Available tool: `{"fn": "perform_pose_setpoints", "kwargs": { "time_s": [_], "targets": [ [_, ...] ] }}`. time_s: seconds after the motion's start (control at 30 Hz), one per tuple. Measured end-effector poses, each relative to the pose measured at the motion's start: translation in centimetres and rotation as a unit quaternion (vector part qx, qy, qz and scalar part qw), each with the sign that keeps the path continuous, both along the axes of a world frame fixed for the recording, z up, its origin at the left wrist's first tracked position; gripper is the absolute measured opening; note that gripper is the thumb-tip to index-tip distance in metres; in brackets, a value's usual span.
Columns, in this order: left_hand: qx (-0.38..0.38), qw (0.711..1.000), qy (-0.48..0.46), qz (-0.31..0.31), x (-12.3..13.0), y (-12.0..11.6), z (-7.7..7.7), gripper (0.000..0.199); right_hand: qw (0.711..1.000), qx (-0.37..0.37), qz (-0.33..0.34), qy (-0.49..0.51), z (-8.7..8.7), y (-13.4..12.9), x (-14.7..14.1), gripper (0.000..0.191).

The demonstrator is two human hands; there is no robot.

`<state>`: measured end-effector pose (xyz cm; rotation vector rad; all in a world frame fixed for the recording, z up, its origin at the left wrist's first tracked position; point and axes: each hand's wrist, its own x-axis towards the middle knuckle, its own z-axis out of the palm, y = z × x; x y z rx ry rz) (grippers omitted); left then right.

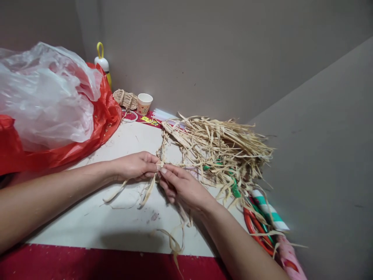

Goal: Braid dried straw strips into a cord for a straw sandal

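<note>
Fingertip to fingertip, my left hand [142,165] and my right hand [180,182] pinch a braid of dry straw-coloured plant strips [163,146] over the white board. The braid runs away from my fingers toward the back. Loose strip ends [148,192] hang below my left hand, and more trail under my right hand toward the front edge. Both hands are closed; the exact grip point is partly hidden by the fingers. Just beyond my right hand lies a big heap of dry plant strips [224,144].
A red plastic bag [107,112] with a clear bag [52,97] fills the left. At the back stand a yellow-white bottle [101,62], a woven coil [125,99] and a paper cup [145,104]. Red-handled scissors [249,221] and striped rolls [271,212] lie right. Walls rise behind.
</note>
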<state>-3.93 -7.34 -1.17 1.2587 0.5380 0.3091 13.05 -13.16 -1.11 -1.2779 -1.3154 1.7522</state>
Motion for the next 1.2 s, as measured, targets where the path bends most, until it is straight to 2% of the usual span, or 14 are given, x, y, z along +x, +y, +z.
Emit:
{"fn": "perform_pose_setpoints", "kwargs": {
  "time_s": [0.13,0.33,0.43,0.57,0.67,0.73,0.83,0.97,1.07,1.2],
  "targets": [
    [0.077,0.996,0.037,-0.027,0.0,0.2,0.4,0.024,0.999,-0.034,0.008,-0.003,0.4,0.3,0.5,0.034],
    [0.22,0.97,0.1,-0.035,-0.1,0.3,0.3,0.021,0.983,-0.161,0.011,0.082,-0.1,0.9,0.5,0.038],
    [0.261,0.952,0.153,-0.042,-0.1,0.0,0.5,0.02,0.985,-0.15,-0.011,0.083,-0.6,0.9,0.1,0.033],
    [0.249,0.941,0.222,-0.058,-0.2,-0.6,1.4,0.021,0.991,-0.111,-0.054,0.056,-0.8,0.6,-0.5,0.025],
    [0.253,0.93,0.264,-0.033,-0.2,-1.2,2.1,0.023,0.989,-0.119,-0.072,0.045,-0.6,0.4,-0.8,0.02],
    [0.29,0.91,0.296,0.005,-0.1,-1.7,2.5,0.023,0.987,-0.132,-0.08,0.05,-0.4,0.3,-0.9,0.02],
    [0.365,0.858,0.357,0.06,0.2,-2.8,3.3,0.022,0.984,-0.144,-0.078,0.067,-0.4,0.3,-0.9,0.02],
    [0.425,0.801,0.413,0.084,0.7,-4.8,3.8,0.021,0.98,-0.15,-0.068,0.114,-0.6,0.2,-0.7,0.02],
    [0.436,0.79,0.421,0.086,0.9,-6.0,3.5,0.018,0.975,-0.153,-0.069,0.146,-0.7,0.0,-0.6,0.023],
    [0.453,0.77,0.448,0.043,1.3,-6.9,2.1,0.031,0.974,-0.146,-0.058,0.162,-0.7,-0.3,-0.8,0.032]
  ]
}}
